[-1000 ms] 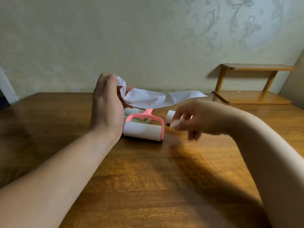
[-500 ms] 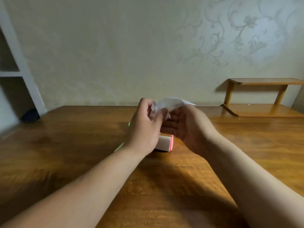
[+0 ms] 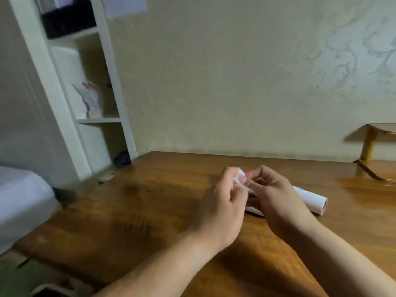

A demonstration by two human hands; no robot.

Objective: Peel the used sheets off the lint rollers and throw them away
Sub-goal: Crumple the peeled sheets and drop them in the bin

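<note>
1. The left hand [image 3: 222, 204] and right hand [image 3: 278, 200] are meeting just above the table [image 3: 150, 211]. They are balling up the used sheet [image 3: 240, 175] between them, and only a small white corner is peeking past the fingers.
2. Grip check: the left hand's fingers are curling round the wad. The right hand's fingertips are pinching into it from the other side. Both grips are closing on the sheet, neither one spread.
3. The lint roller [image 3: 310, 200] is lying on its side on the table just behind the right hand. Its white roll is poking out to the right, and the hands are hiding its handle.
4. Progress, as I'm reading it: this sheet is off its roller and being crumpled, so that peel looks done. The throwing away is still waiting, and nowhere to drop the wad is showing. Whether more rollers are needing a peel, I cannot tell from here.
5. A second ago the sheet was trailing long and loose from the left hand, with the right hand low beside a pink-handled roller. Half a second ago both hands were gathering it in. Now it is shrinking to a tight wad.
6. The view is swinging left too. A white shelving unit [image 3: 92, 103] and the corner of a bed [image 3: 21, 200] are coming into the picture. The small wooden shelf [image 3: 370, 144] is sliding to the far right edge, and the pink handle is no longer showing.
</note>
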